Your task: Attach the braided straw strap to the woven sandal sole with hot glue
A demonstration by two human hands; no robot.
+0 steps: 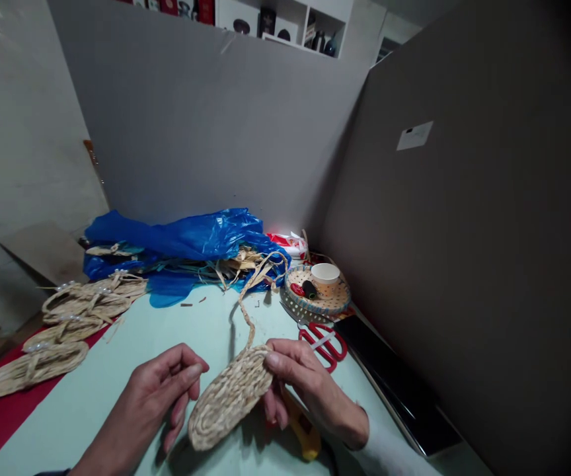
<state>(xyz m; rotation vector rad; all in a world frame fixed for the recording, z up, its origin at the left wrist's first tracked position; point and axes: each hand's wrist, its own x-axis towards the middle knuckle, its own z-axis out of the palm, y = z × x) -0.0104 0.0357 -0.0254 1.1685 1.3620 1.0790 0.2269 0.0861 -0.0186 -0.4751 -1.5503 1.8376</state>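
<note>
My right hand [303,380] grips the upper right end of an oval woven straw sole [230,396], thumb on top and fingers beneath. The sole is tilted above the table, and a braided straw cord [246,314] runs from its top end toward the back. Left of the sole, apart from it, is my left hand [166,390], with thumb and forefinger pinched together; whatever they hold, if anything, is too small to make out. Under my right hand lies a yellow-handled tool [305,433], partly hidden. Red-handled scissors [325,344] rest just beyond it.
Finished straw sandals [32,370] lie at the left on red cloth. Blue plastic bag [176,235] with straw strips stands at the back. A woven basket [325,305] holds a white bowl [325,272] and thread spools [309,289]. A black flat device [394,383] lies along the right partition [464,231].
</note>
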